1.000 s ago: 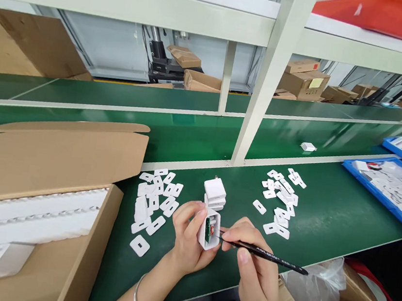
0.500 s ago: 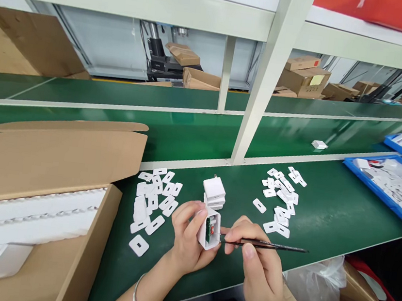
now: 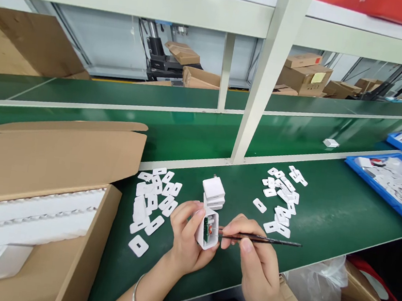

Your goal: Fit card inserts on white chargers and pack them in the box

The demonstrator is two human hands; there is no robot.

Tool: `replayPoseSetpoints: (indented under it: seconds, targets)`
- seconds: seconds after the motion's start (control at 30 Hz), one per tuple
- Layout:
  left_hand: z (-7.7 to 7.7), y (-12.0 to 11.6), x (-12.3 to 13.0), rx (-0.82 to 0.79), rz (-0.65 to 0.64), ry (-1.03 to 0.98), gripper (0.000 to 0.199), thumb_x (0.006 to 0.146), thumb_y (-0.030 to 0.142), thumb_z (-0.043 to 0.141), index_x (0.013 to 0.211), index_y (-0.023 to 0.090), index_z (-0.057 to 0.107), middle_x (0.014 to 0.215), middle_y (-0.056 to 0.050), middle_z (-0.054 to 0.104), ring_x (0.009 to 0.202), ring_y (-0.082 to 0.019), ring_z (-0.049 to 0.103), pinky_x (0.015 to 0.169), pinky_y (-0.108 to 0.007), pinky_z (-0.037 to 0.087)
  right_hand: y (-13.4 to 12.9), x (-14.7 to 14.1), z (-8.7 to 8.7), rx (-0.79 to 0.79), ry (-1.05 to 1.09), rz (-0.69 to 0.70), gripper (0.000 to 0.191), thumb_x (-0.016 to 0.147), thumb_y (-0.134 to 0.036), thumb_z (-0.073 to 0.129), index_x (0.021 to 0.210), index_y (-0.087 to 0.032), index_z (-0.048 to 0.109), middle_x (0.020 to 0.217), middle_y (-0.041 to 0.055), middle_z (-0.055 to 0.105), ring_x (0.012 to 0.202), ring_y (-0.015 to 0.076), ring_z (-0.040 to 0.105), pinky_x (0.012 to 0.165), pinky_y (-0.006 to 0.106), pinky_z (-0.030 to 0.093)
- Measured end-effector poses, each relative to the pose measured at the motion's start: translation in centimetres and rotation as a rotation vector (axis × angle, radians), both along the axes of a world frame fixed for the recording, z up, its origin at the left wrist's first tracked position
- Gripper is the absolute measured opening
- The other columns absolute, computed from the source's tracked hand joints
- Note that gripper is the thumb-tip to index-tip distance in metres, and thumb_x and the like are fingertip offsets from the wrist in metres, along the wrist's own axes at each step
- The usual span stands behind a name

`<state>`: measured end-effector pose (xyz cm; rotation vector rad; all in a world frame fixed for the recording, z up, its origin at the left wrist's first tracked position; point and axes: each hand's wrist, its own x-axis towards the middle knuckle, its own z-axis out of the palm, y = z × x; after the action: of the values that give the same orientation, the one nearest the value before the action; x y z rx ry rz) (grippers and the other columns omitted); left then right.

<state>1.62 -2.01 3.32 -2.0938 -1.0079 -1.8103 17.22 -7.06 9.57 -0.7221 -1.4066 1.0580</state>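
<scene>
My left hand (image 3: 187,237) is closed around a white charger housing (image 3: 215,240), holding it tilted with its open end facing me. Inside the housing shows a green circuit board (image 3: 206,229) with small red and white parts. Black tweezers (image 3: 266,239) lie in my right hand (image 3: 257,260), gripped between thumb and fingers, their tips at the housing's opening. Just behind the left hand stands a small stack of white charger housings (image 3: 214,189). Loose white cover plates with slots (image 3: 138,246) lie scattered to the left, and more white plates (image 3: 259,205) lie to the right.
An open cardboard box (image 3: 82,253) with white packing fills the left side. Blue trays (image 3: 376,186) of white parts stand at the right. A pale upright post (image 3: 261,89) rises behind the bench. On the green strip beyond sits a white block (image 3: 331,143).
The tweezers and my right hand have shifted slightly left, bringing the tips to the housing's opening. The white block on the green strip has moved right.
</scene>
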Motion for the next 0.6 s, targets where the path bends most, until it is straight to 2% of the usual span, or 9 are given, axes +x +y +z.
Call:
replayPoseSetpoints:
  seconds: [0.23, 0.6]
  targets:
    - [-0.21, 0.01, 0.02, -0.022, 0.012, -0.004, 0.061, 0.105, 0.048, 0.049, 0.158, 0.019, 0.04, 0.123, -0.016, 0.054, 0.112, -0.029, 0.059, 0.094, -0.044, 0.053, 0.55, -0.28, -0.39, -0.094, 0.119, 0.045, 0.03, 0.112, -0.03, 0.044, 0.114, -0.025, 0.074, 0.094, 0.0036, 0.064, 0.088, 0.0135, 0.064, 0.083, 0.026, 0.054]
    - [-0.27, -0.03, 0.0, -0.029, -0.006, -0.021, 0.06, 0.106, 0.048, 0.048, 0.158, 0.018, 0.04, 0.124, -0.016, 0.055, 0.113, -0.029, 0.059, 0.094, -0.043, 0.053, 1.03, -0.47, -0.28, -0.158, 0.175, 0.02, 0.029, 0.109, -0.037, 0.05, 0.106, -0.021, 0.074, 0.089, 0.0042, 0.065, 0.081, 0.0147, 0.068, 0.077, 0.028, 0.057]
